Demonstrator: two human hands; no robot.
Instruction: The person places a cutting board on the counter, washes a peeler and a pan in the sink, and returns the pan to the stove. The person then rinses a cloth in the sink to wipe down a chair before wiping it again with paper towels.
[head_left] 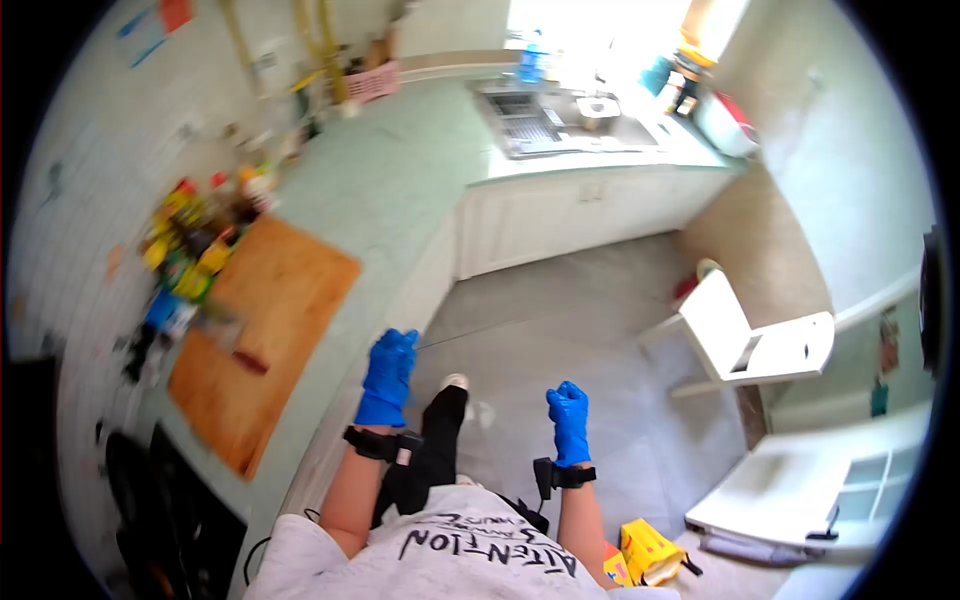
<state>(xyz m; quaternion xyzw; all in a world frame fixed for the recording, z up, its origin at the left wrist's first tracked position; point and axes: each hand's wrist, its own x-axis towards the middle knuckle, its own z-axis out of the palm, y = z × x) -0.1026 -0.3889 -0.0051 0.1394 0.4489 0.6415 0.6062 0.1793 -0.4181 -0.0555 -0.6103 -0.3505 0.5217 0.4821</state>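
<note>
A kitchen, seen from above through a wide round view; the person wore blue gloves, both hands held in front of the body at the edge of a pale green counter (pixel 415 150); the left hand (pixel 390 365) was just beside the counter's front edge, its fingers curled in, with nothing seen in its grasp; the right hand (pixel 568 410) was clenched in a fist over the grey floor (pixel 520 330), well apart from the counter, likewise with nothing showing in it.

The wooden board (pixel 300 290) lay flat on the counter, to the left of both hands, so the left hand was clearly the nearer; its long axis ran along the counter, slanting away from the body; a knife-like tool (pixel 250 362) rested on it, blurred, its reddish handle angled towards the left hand's side and its paler part towards the wall; whether that part was a blade was too blurred to tell.

A strip of green counter ran between board and front edge; bottles and packets (pixel 190 240) crowded the board's wall side, leaving the side facing the person as the more open approach; floor lay between the two hands and ahead of them; a white chair (pixel 735 330) stood farther off to the right, and a yellow bag (pixel 655 550) lay near the right forearm.
</note>
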